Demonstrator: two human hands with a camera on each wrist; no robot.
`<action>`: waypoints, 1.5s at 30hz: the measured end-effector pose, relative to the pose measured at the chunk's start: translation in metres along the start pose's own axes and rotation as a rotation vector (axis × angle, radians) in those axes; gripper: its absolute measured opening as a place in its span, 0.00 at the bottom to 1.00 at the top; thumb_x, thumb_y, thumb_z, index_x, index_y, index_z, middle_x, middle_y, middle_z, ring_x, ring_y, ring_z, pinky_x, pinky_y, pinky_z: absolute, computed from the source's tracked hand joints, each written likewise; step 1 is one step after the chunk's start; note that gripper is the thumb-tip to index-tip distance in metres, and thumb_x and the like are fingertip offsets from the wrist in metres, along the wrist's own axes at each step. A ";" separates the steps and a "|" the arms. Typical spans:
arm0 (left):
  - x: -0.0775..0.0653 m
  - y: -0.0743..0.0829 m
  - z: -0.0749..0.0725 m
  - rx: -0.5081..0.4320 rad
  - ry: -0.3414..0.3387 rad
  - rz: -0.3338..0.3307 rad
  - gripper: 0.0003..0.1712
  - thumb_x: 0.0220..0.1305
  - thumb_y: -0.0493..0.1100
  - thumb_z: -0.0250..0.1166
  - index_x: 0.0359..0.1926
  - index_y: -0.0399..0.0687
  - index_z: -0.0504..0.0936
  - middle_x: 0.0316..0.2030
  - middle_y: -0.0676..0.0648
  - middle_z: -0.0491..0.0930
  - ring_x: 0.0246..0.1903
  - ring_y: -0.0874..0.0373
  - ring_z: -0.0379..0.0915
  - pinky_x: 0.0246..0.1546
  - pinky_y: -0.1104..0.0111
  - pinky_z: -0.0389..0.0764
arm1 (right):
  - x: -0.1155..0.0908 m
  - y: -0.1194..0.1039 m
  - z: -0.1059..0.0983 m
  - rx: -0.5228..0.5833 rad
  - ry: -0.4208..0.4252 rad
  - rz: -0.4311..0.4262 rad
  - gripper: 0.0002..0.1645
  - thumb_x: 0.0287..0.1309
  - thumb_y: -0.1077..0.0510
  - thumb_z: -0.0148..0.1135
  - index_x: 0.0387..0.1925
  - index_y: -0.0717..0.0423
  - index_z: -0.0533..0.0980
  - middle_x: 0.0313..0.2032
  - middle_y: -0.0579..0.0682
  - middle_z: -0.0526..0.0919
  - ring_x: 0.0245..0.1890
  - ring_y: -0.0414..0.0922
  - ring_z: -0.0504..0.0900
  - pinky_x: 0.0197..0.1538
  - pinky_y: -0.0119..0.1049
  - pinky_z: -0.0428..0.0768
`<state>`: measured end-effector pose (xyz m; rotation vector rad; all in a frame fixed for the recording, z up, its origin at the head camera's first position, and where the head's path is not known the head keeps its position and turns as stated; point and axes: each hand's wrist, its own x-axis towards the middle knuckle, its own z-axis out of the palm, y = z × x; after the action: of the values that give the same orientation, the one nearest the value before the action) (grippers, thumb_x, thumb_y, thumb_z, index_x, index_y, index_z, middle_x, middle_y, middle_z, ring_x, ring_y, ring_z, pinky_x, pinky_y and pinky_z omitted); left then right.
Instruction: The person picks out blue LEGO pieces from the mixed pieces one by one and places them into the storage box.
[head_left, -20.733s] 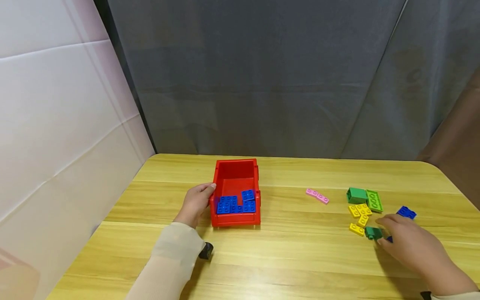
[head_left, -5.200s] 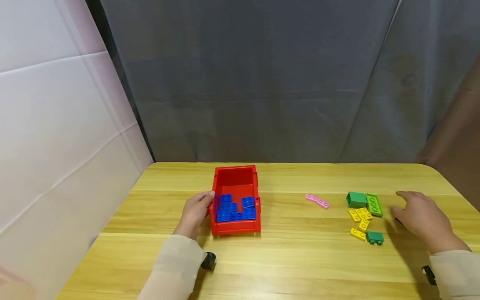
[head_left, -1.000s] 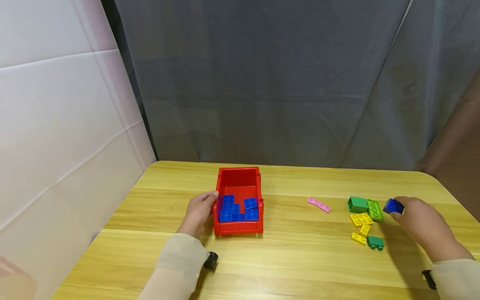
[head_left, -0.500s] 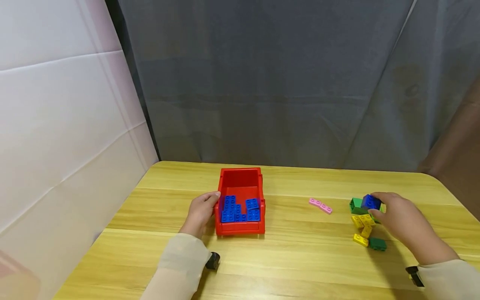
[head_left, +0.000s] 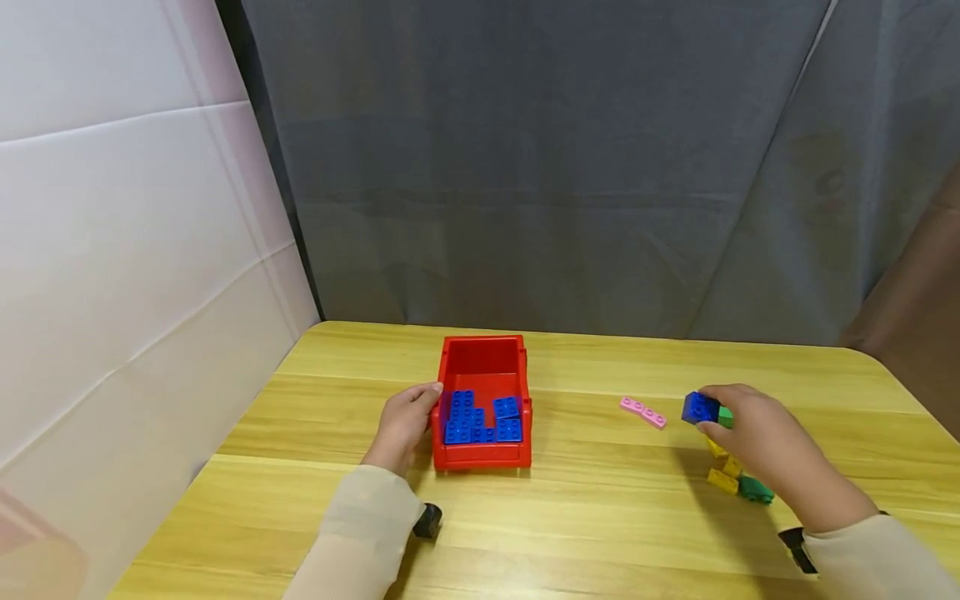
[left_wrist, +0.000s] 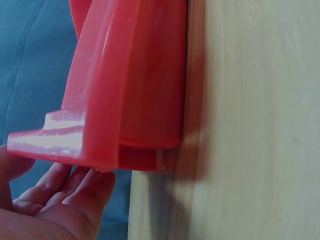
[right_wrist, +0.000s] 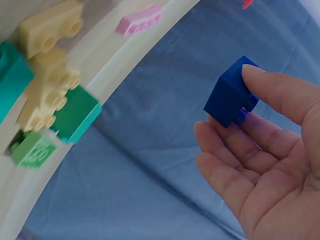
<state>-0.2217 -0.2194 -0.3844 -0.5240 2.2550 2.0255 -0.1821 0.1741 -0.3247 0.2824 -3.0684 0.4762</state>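
Observation:
My right hand (head_left: 761, 437) pinches a blue building brick (head_left: 701, 408) between thumb and fingers, above the table. The right wrist view shows the same blue brick (right_wrist: 232, 92) with its studs toward the palm. My left hand (head_left: 402, 423) holds the left rim of a red plastic bin (head_left: 482, 456); in the left wrist view the thumb is above the bin's lip (left_wrist: 50, 142) and the fingers below it. Several blue bricks (head_left: 462, 417) lie studs up in the bin's near half. Beneath my right hand, yellow bricks (head_left: 723, 481) and green bricks (head_left: 755, 490) are partly hidden.
Two pink bricks (head_left: 642, 412) lie end to end on the wooden table (head_left: 585, 517), between the bin and the yellow and green bricks. A dark grey curtain (head_left: 525, 167) hangs behind the table, and a white panel (head_left: 135, 250) stands at the left.
My right hand has picked up the blue brick from the table's right side and carried it left, past the green bricks. My left hand stays on the bin, which keeps its place.

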 end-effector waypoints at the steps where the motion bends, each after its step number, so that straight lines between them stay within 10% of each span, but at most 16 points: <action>1: 0.000 0.000 0.000 0.002 0.001 -0.002 0.24 0.73 0.48 0.53 0.63 0.38 0.73 0.61 0.37 0.71 0.59 0.42 0.68 0.64 0.53 0.68 | 0.000 -0.003 0.001 0.004 0.005 -0.011 0.30 0.56 0.59 0.68 0.56 0.72 0.72 0.54 0.73 0.74 0.52 0.70 0.73 0.51 0.63 0.75; 16: 0.000 -0.002 -0.001 0.004 0.009 -0.003 0.24 0.73 0.49 0.53 0.62 0.39 0.73 0.61 0.37 0.71 0.59 0.43 0.68 0.63 0.52 0.68 | 0.009 -0.046 0.017 0.033 0.053 -0.177 0.25 0.52 0.61 0.71 0.51 0.67 0.77 0.49 0.64 0.80 0.49 0.61 0.79 0.49 0.55 0.80; 45: 0.001 -0.003 0.001 -0.026 0.008 0.019 0.24 0.72 0.47 0.54 0.61 0.38 0.74 0.59 0.36 0.73 0.58 0.43 0.69 0.63 0.53 0.69 | 0.045 -0.128 0.028 0.096 -0.072 -0.232 0.26 0.54 0.57 0.71 0.55 0.57 0.77 0.52 0.54 0.80 0.51 0.52 0.79 0.54 0.47 0.80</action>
<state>-0.2222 -0.2186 -0.3875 -0.5158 2.2489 2.0683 -0.2030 0.0381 -0.3106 0.6626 -3.0305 0.6129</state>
